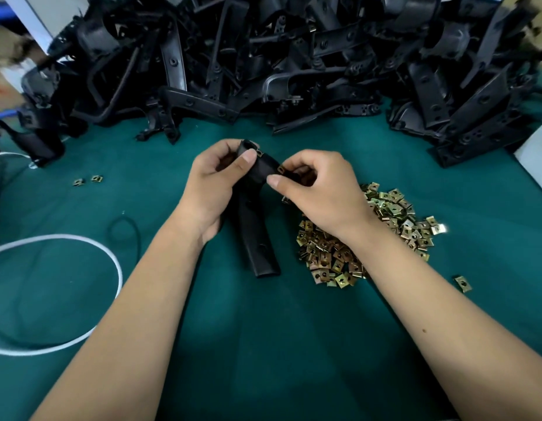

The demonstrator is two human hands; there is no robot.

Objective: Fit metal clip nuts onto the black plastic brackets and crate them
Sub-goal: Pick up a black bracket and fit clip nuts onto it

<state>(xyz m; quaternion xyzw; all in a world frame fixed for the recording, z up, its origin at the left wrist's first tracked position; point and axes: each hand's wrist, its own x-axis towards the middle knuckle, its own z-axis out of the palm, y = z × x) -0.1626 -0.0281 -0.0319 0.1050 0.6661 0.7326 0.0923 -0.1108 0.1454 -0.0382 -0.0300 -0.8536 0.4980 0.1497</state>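
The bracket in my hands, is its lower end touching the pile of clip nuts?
Apart. The head view shows green table between the bracket and the nut pile.

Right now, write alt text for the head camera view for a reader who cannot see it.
Two bare hands work a black plastic bracket over a green table: the left hand grips its upper end while the right hand pinches a metal clip nut against it. A pile of clip nuts lies right, heaped brackets behind.
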